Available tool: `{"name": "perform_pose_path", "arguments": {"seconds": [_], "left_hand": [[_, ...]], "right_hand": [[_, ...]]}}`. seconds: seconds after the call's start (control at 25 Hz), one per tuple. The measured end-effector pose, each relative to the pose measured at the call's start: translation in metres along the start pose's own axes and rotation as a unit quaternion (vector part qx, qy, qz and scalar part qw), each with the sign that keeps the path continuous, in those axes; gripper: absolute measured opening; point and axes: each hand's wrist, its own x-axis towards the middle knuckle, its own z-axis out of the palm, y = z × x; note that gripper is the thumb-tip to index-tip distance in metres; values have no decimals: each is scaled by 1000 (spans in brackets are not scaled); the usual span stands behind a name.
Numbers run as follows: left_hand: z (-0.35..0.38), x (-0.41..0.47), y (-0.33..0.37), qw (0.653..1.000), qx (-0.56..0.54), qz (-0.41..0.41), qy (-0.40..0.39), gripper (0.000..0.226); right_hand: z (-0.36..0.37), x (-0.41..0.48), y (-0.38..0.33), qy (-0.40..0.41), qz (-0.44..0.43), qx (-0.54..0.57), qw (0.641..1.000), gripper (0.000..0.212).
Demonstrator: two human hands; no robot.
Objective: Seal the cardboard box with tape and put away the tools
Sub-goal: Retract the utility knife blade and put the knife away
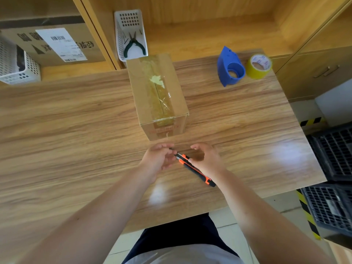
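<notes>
box [159, 96] sits taped just beyond both hands; right hand [206, 161] grips the knife [194, 168], left hand [159, 159] pinches its tip. looks like blade retracting; next, stow it.

We count one taped brown cardboard box [158, 96], one orange-and-black utility knife [196, 169], one blue plastic tape dispenser [229, 68], one yellow tape roll [259, 66], two white perforated plastic baskets [131, 21] [19, 69], and one green-handled pliers [134, 44].

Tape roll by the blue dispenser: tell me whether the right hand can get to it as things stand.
Probably yes, once freed: the right hand holds the utility knife, but bare table lies between it and the tape roll.
</notes>
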Motion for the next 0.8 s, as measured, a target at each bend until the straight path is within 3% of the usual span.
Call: {"name": "perform_pose_path", "arguments": {"seconds": [0.2, 0.28, 0.48, 0.8], "left_hand": [[-3, 13, -16, 999, -20, -46, 14, 27], [-3, 17, -24, 997, -30, -66, 15, 28], [2, 25, -40, 994, -70, -79, 21, 32], [18, 17, -39, 998, 9, -43, -41, 18]], "right_hand": [[15, -4, 6, -38, -13, -174, 984, 57], [25, -8, 11, -18, -28, -187, 982, 54], [37, -14, 18, 47, -55, -111, 991, 36], [25, -20, 12, 4, -86, 38, 996, 37]]}}
